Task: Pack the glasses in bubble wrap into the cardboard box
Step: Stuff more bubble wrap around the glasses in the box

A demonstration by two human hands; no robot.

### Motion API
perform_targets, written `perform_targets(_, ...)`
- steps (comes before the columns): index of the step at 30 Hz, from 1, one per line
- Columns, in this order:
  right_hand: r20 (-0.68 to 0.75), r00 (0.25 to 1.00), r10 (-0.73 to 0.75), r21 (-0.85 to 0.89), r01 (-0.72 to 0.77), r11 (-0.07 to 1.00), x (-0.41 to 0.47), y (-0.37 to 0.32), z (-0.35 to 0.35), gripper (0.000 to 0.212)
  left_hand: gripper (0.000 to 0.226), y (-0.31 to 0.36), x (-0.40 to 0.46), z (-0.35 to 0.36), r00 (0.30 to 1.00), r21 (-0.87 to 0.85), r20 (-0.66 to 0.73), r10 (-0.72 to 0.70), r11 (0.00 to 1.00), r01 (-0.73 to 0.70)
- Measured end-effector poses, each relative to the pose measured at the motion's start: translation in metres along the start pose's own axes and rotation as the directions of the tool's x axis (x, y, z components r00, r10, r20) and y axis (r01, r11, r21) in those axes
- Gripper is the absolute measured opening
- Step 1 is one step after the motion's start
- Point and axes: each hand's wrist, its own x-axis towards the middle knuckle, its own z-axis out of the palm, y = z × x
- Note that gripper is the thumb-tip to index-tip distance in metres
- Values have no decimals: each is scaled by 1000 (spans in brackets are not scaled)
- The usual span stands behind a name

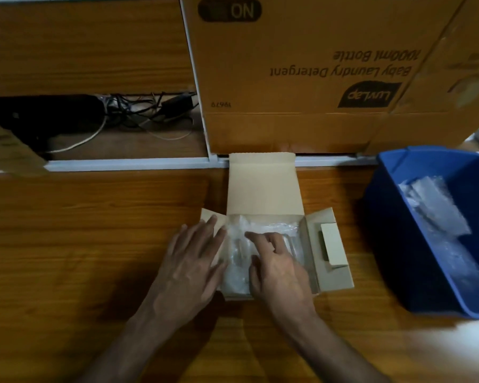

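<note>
So this looks like the tucking-in stage: the bubble-wrapped glasses [242, 244] are already sitting inside the small cardboard box [263, 189], which lies open on the wooden desk [94, 230] with its lid flap standing up on the far side and its side flaps splayed out left and right. The left hand [191, 261] lies flat with straight fingers over the left flap and the left edge of the box, not curled round anything, more like steadying it. The right hand [277, 264] is down on top of the wrap, index finger stretched out and pressing into the plastic, the other fingers loosely bent; I can't really see it gripping anything, so I'd call it pushing rather than holding. The frames themselves are hard to make out through the wrap. Over on the right is a blue bin [393, 217] with more bubble-wrapped stuff [437, 208] in it, well apart from the box. A big detergent carton [288, 78] stands at the far side. My guess for the next move: get the bundle flat below the rim, then fold the side flaps in and bring the lid down, gently, since it's glasses.
</note>
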Motion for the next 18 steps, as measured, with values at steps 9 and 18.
perform_targets(9,-13,997,-76,95,77,993,-1,-20,34,40,59,-16,4,9,991,-13,28,132,991,-132)
perform_targets(18,162,985,-50,183,20,983,-16,-19,34,66,52,-22,15,-1,975,-62,147,166,985,-159)
